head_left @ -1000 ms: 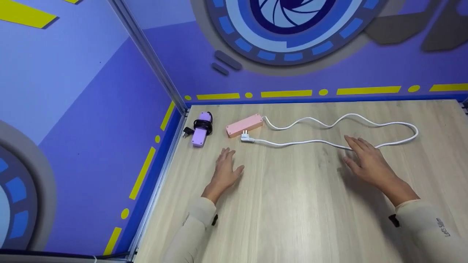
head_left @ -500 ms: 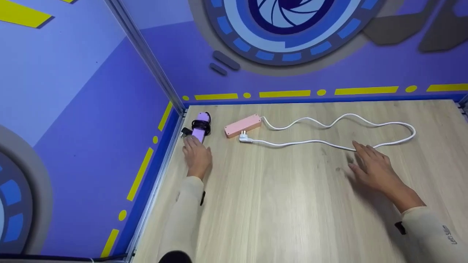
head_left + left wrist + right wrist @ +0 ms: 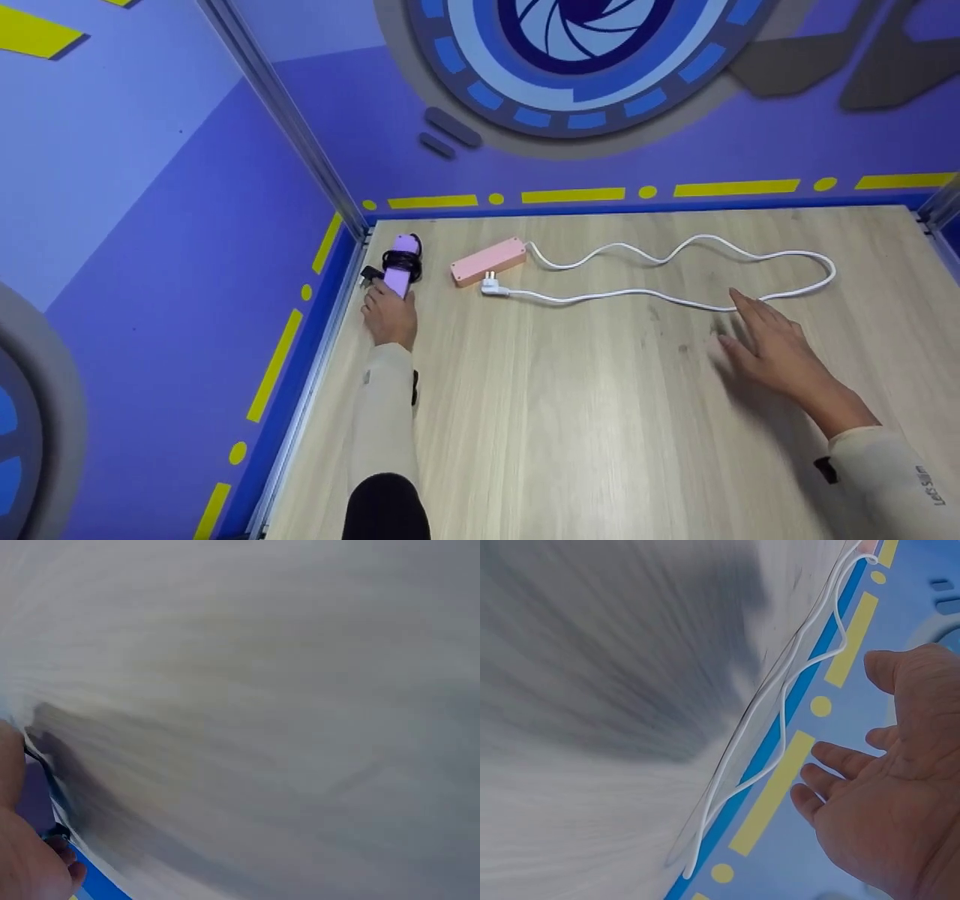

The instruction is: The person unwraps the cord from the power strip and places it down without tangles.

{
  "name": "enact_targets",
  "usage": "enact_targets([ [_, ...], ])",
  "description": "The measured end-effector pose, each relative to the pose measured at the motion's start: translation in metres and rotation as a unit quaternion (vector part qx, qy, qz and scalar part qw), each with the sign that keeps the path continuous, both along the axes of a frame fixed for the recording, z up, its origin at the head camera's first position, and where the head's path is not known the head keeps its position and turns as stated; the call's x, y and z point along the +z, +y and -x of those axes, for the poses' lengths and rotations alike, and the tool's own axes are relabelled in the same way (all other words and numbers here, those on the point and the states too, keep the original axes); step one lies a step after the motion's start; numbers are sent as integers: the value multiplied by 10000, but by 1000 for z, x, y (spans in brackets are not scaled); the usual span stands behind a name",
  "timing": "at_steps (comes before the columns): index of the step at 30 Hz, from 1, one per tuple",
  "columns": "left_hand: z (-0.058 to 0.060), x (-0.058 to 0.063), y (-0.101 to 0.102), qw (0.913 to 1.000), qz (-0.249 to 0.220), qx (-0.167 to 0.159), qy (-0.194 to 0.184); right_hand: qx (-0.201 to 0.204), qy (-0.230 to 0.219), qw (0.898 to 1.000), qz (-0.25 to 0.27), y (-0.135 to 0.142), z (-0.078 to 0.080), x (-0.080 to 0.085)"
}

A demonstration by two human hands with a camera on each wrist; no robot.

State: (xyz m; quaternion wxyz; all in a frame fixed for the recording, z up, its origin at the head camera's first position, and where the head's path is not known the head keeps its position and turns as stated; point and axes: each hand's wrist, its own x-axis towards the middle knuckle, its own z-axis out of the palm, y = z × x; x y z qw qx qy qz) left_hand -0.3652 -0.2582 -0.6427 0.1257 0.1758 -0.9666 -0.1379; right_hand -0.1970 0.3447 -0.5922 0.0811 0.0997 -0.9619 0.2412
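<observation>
My left hand grips the near end of a purple power strip at the table's left edge. A black cord is wound round the strip's middle, and its black plug sticks out to the left. In the left wrist view, the purple strip shows between the thumb and the fingers. My right hand hovers with relaxed fingers, its tips overlapping the white cord in the head view. That cord belongs to a pink power strip, whose white plug lies beside it.
A blue and purple wall stands along the left side, and another printed wall closes the back of the wooden table. A black rounded object covers part of the left sleeve at the bottom.
My left hand has moved left and forward from beside the pink strip and taken hold of the purple strip's near end. The right hand has shifted only slightly. The head view has turned a little.
</observation>
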Motion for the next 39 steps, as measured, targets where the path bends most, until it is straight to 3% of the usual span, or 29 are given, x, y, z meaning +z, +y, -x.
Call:
enact_targets([
  [4,4,4,3,9995,-245,-146,167,46,-177,9994,283,-2,-2,0],
  [8,5,5,6,9965,-834,-29,33,181,-362,9977,552,-7,-5,-3],
  [11,2,5,7,9869,-1610,57,-10,239,-464,9969,588,-9,-6,-4],
  [13,-2,6,6,9739,-2269,-49,94,235,-542,9964,603,-10,-6,-3],
  [17,-13,11,5,9268,-3723,-259,424,323,-524,9966,554,-12,-4,0],
  [21,-26,20,5,8762,-4749,-165,799,444,-615,9952,616,-17,-3,4],
  [24,-36,30,8,8243,-5549,-114,1116,483,-744,9933,744,-19,-3,7],
  [27,-46,43,13,7647,-6291,-258,1369,516,-887,9903,938,-21,-3,11],
  [29,-52,51,18,7366,-6620,-411,1323,540,-993,9880,1055,-23,-3,14],
  [30,-54,55,21,7273,-6727,-507,1258,546,-1028,9871,1096,-24,-4,15],
  [31,-56,58,25,7214,-6799,-591,1175,554,-1075,9861,1139,-25,-4,16],
  [33,-60,64,34,7204,-6824,-794,952,583,-1099,9848,1212,-27,-4,17],
  [38,-66,72,63,7432,-6558,-1219,514,643,-985,9843,1319,-34,-7,19],
  [39,-67,73,69,7414,-6562,-1325,469,651,-975,9842,1328,-36,-7,19],
])
